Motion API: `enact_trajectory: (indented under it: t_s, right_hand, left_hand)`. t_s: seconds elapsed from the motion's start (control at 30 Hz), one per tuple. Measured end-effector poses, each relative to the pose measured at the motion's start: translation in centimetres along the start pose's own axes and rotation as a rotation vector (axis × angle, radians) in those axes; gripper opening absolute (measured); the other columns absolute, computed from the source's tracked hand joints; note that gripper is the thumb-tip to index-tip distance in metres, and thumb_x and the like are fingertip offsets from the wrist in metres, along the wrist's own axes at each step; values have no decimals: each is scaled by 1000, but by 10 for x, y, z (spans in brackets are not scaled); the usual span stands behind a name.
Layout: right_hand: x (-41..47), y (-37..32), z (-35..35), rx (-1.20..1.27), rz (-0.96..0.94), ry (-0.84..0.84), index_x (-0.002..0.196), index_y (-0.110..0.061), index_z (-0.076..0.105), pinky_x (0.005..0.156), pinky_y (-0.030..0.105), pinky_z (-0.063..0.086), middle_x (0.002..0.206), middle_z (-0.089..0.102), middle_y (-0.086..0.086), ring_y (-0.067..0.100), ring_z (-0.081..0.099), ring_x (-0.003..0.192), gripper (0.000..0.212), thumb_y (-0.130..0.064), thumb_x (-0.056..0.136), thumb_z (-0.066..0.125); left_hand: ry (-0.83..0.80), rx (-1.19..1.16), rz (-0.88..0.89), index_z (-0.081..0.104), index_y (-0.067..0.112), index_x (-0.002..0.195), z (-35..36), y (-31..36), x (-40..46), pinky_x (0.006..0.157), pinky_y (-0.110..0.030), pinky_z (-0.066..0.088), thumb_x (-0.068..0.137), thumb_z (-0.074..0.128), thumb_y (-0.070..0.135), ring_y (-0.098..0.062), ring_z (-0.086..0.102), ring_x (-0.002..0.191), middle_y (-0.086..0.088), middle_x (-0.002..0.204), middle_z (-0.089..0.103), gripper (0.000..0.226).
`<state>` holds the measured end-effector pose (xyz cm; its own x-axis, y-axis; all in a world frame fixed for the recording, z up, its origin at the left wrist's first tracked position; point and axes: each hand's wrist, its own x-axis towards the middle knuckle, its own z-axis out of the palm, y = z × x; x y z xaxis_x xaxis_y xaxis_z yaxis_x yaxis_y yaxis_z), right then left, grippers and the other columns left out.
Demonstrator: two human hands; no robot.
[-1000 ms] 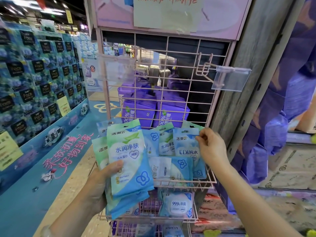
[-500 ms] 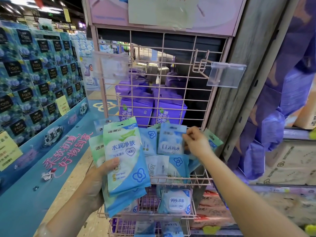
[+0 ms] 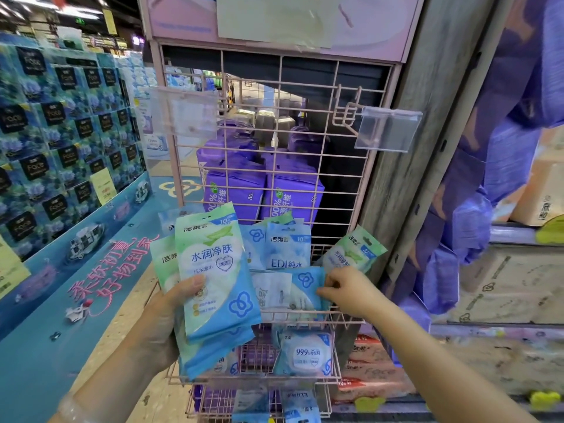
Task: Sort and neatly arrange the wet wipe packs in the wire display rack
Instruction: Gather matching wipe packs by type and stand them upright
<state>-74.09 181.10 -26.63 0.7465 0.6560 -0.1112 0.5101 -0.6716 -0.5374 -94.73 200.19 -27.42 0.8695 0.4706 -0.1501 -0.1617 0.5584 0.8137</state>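
A pink wire display rack stands in front of me with basket shelves. My left hand grips a stack of green-and-blue wet wipe packs, held upright in front of the upper basket's left side. In that basket stand a blue EDI pack, a sideways blue pack and a tilted green pack at the right. My right hand pinches the right edge of the sideways blue pack. A 999 pack sits in the basket below.
Two clear price-tag holders stick out from the rack's grid. Purple wipe bundles show behind the wires. A wooden pillar borders the rack on the right, a blue tissue display on the left. Cartons lie at lower right.
My right hand dropped from the top of the EDI pack to the sideways blue pack's edge. The green pack at the right came into sight, tilted. The left hand's stack stayed roughly put.
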Motion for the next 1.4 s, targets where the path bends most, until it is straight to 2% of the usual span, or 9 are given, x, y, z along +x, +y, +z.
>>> enact_trajectory:
  t_s: [0.27,0.53,0.63,0.73,0.8,0.9,1.0,1.23,1.4]
  right_hand:
    - [25,-72,-24,-33,-268,411,78,-17,51,63,31,35,75,51,-1,22,47,75,15,-23,92,48]
    - [35,-74,12,-19,-343,221,115,-8,59,91,32,40,115,60,12,26,52,109,31,-27,93,49]
    - [23,-43,-7,171,-251,576,118,-7,57,92,34,42,115,59,12,26,54,108,41,-29,84,63]
    - [16,9,-33,225,184,907,117,1,52,93,45,43,115,55,23,38,51,109,66,-37,69,76]
    - [16,33,-36,345,358,777,115,2,51,91,45,48,116,58,23,35,56,107,78,-46,60,80]
    - [17,45,-17,473,348,540,106,-3,61,80,36,52,106,68,16,28,64,97,61,-42,64,80]
    - [20,42,-11,431,282,531,100,-6,66,71,29,46,103,70,15,28,64,92,39,-32,73,75]
    - [24,15,-48,556,46,420,110,-5,61,79,33,53,106,66,10,20,62,89,35,-5,77,71]
    - [29,10,-73,487,-48,279,107,-9,58,41,5,41,83,62,-5,-1,58,55,26,-4,82,64]
  left_hand:
    - [11,-19,23,69,17,90,-1,2,-5,52,-38,58,64,60,22,-24,72,63,-8,81,76,28]
    - [-9,-19,8,77,18,78,-2,-2,-9,55,-38,59,67,58,20,-24,72,65,-9,82,76,22]
    - [-9,-15,8,73,17,86,-4,0,-10,55,-39,59,65,59,21,-25,72,65,-10,83,76,25]
    - [-8,-14,13,71,17,90,-5,0,-10,57,-41,59,65,59,21,-25,72,65,-9,84,76,28]
    - [-23,-19,7,75,17,81,-2,-1,-9,55,-40,59,66,58,21,-25,72,64,-9,83,76,23]
    - [-46,-7,-8,74,15,85,5,-4,-7,54,-38,59,66,58,20,-25,72,63,-10,81,76,25]
    - [-53,32,-7,69,13,90,16,-6,-4,51,-35,58,65,59,18,-24,71,62,-10,80,76,27]
    - [-68,55,15,66,11,99,33,-10,4,53,-34,58,64,62,16,-24,72,66,-10,84,76,35]
    - [-75,68,34,66,13,99,39,-13,8,53,-33,57,63,63,15,-23,72,66,-9,84,76,37]
